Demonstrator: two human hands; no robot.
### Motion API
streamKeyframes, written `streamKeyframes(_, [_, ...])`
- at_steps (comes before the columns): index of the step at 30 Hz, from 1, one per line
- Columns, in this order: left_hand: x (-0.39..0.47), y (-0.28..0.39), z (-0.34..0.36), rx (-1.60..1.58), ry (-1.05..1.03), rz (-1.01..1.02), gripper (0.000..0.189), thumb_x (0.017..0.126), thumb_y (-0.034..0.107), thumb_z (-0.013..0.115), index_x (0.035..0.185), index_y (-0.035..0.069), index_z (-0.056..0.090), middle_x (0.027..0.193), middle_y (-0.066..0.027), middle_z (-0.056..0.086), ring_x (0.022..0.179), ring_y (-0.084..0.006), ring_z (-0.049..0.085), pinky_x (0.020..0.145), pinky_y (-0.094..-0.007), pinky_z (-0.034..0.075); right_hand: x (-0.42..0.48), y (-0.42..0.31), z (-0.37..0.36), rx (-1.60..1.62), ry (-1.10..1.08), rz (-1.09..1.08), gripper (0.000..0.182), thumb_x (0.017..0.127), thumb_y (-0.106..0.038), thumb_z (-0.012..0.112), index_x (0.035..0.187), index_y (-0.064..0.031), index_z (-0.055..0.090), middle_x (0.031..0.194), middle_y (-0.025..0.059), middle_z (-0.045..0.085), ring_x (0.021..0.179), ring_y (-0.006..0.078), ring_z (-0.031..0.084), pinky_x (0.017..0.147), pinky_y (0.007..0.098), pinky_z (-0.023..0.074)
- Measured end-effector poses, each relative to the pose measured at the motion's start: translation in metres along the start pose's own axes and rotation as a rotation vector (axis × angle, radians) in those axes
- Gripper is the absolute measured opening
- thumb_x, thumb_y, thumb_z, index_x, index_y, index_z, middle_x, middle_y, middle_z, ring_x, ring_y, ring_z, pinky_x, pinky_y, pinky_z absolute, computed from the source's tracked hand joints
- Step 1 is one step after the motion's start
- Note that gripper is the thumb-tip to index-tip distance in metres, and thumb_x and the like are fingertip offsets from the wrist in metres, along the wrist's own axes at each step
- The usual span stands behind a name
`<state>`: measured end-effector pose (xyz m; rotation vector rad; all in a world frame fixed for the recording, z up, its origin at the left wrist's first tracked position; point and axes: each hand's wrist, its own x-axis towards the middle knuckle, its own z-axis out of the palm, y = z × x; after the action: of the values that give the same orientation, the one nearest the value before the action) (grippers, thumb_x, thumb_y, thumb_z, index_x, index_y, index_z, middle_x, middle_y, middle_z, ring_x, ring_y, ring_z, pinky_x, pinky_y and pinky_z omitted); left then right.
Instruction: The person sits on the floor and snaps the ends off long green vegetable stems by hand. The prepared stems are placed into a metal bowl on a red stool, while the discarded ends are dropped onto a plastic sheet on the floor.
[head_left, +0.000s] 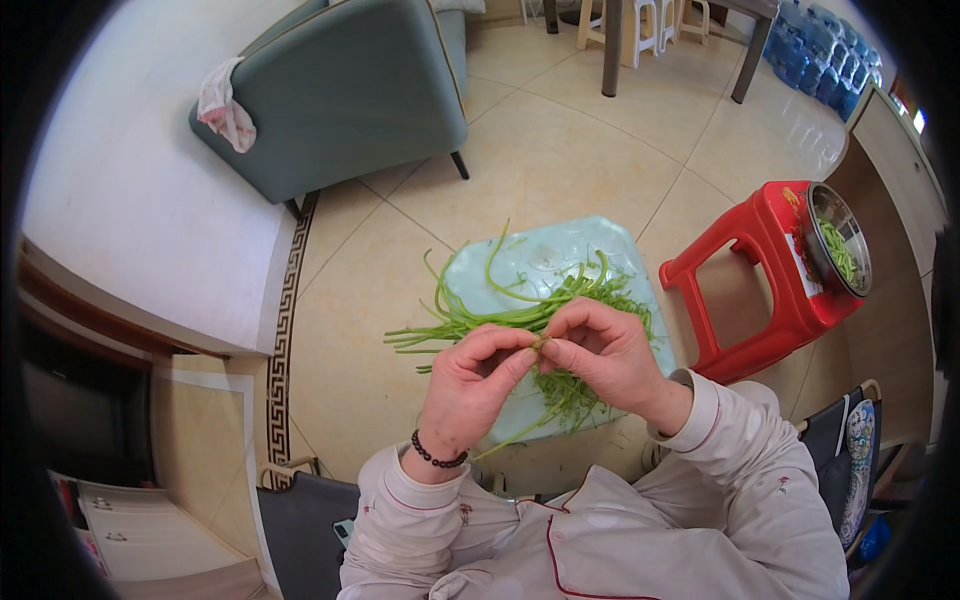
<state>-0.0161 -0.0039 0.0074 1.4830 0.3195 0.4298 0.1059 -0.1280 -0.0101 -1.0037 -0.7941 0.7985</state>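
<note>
My left hand (472, 379), with a dark bead bracelet (439, 452) at the wrist, and my right hand (611, 360) meet fingertip to fingertip. Between them they pinch a small greenish-brown bit of plant (538, 343), mostly covered by the fingers. Below lies a bundle of long green vegetable stems (480, 319) with fine leafy tops (574, 401), partly hidden by my hands. The bundle rests on a pale blue plastic stool top (551, 244), its stem ends sticking out past the left side. One curved stem (491, 266) lies apart towards the far side.
At the right, a red plastic stool (709, 322) carries a metal bowl (857, 214) with short green stem pieces (836, 251). A grey-green sofa (345, 97) stands far left, a cloth (225, 112) over it. Beside my left sleeve lies a phone (343, 532) on the dark chair (300, 517).
</note>
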Motion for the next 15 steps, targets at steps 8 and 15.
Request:
streamKeyframes(8, [0.002, -0.008, -0.004, 0.055, 0.165, -0.130, 0.013, 0.084, 0.005, 0.061, 0.096, 0.001, 0.062, 0.088, 0.0003, 0.060, 0.075, -0.0047, 0.054, 0.067, -0.0178, 0.043, 0.009, -0.007, -0.016, 0.094, 0.162, -0.013, 0.011, 0.090, -0.011, 0.054, 0.096, -0.0017, 0.056, 0.080, 0.0027, 0.059, 0.072, 0.0098, 0.057, 0.065, 0.0220, 0.0463])
streamKeyframes(15, [0.004, 0.001, -0.019, -0.159, 0.236, -0.203, 0.015, 0.088, 0.012, 0.058, 0.100, 0.004, 0.056, 0.082, 0.0020, 0.059, 0.064, -0.0024, 0.047, 0.056, -0.0163, 0.036, 0.018, -0.010, -0.024, 0.451, 0.122, 0.103, 0.014, 0.092, -0.014, 0.053, 0.099, -0.0021, 0.055, 0.084, 0.0050, 0.060, 0.072, 0.0126, 0.058, 0.063, 0.0227, 0.0456])
